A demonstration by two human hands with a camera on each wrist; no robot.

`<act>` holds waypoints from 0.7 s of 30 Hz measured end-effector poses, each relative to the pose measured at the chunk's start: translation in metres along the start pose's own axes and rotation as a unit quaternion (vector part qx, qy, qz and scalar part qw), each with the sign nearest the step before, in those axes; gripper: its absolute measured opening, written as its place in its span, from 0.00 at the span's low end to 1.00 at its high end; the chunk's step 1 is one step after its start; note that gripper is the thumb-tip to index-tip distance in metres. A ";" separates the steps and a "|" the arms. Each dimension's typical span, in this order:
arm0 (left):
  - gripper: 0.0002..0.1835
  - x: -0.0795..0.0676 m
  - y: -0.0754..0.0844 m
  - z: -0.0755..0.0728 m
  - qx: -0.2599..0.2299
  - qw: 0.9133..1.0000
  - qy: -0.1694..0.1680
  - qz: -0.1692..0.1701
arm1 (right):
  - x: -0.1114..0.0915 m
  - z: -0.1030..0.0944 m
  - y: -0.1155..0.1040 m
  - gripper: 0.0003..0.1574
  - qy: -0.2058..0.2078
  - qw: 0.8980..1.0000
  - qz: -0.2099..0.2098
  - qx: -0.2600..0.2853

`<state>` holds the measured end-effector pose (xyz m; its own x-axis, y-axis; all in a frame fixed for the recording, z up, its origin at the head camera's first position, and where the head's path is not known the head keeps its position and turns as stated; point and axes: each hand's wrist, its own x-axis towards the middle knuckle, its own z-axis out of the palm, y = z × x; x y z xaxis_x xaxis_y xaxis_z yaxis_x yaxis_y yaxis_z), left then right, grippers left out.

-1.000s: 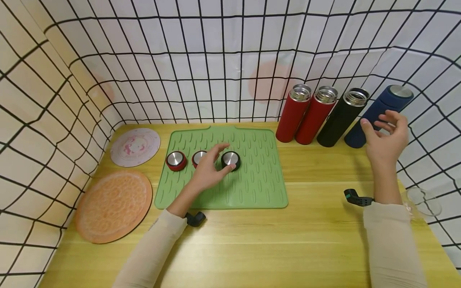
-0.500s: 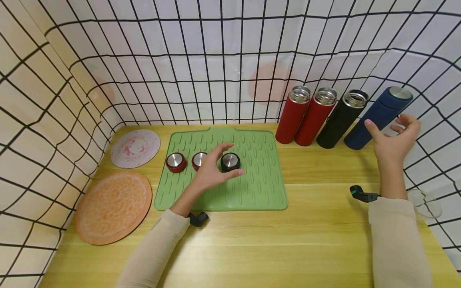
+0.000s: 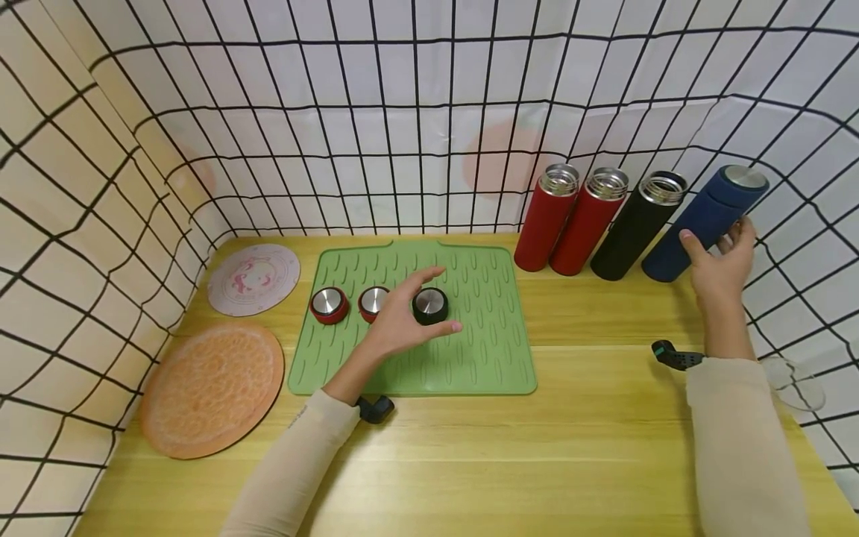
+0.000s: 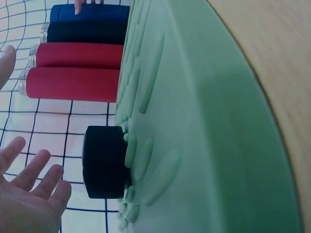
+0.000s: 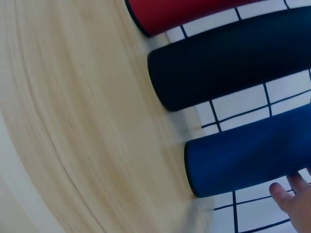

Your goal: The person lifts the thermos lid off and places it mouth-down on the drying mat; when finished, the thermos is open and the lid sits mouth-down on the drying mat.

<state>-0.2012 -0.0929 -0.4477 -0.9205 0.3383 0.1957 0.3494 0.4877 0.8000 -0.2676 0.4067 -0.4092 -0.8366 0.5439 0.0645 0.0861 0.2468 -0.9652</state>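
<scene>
In the head view, my left hand (image 3: 403,317) is spread above the green mat (image 3: 483,350), its thumb and fingers to either side of a black cap (image 3: 429,304). The left wrist view shows its fingers apart from that cap. Two red caps (image 3: 329,304) with silver tops sit left of it, one partly behind the hand. My right hand (image 3: 725,268) is at the upright, lidded blue thermos (image 3: 698,216), thumb across the front and fingers curled along the right side. In the right wrist view, one finger meets the thermos edge and the lowest finger stands slightly off.
Left of the blue thermos stand a black thermos (image 3: 634,231) and two red thermoses (image 3: 546,224), all without lids. A pink round mat (image 3: 253,280) and an orange round mat (image 3: 211,391) lie at the left. Black wire grid (image 3: 416,112) walls the table.
My right hand first shifted right, then came back left, its fingers drawing in to the blue thermos. My left hand spread wider around the black cap. The thermoses and caps stayed in place.
</scene>
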 end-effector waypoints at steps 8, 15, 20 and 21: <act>0.52 0.000 0.003 0.000 0.005 1.000 -0.006 0.012 | -0.003 -0.006 0.005 0.46 0.048 0.996 -0.016 -0.068; 0.53 -0.003 0.009 -0.003 0.003 1.000 -0.009 0.025 | -0.034 -0.001 -0.006 0.47 0.080 0.983 -0.100 0.132; 0.53 -0.004 0.012 -0.014 -0.009 1.000 0.003 0.029 | -0.056 0.007 -0.020 0.46 0.078 0.960 -0.176 0.202; 0.53 -0.004 0.013 -0.016 -0.011 0.999 0.006 0.031 | -0.060 0.010 -0.022 0.46 0.076 0.959 -0.190 0.198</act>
<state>-0.1961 -0.1012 -0.4293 -0.8992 0.3581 0.2514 0.4019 0.4491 0.7980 -0.2242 0.3607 -0.3944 -0.6755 0.5940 0.4368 -0.4463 0.1422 -0.8835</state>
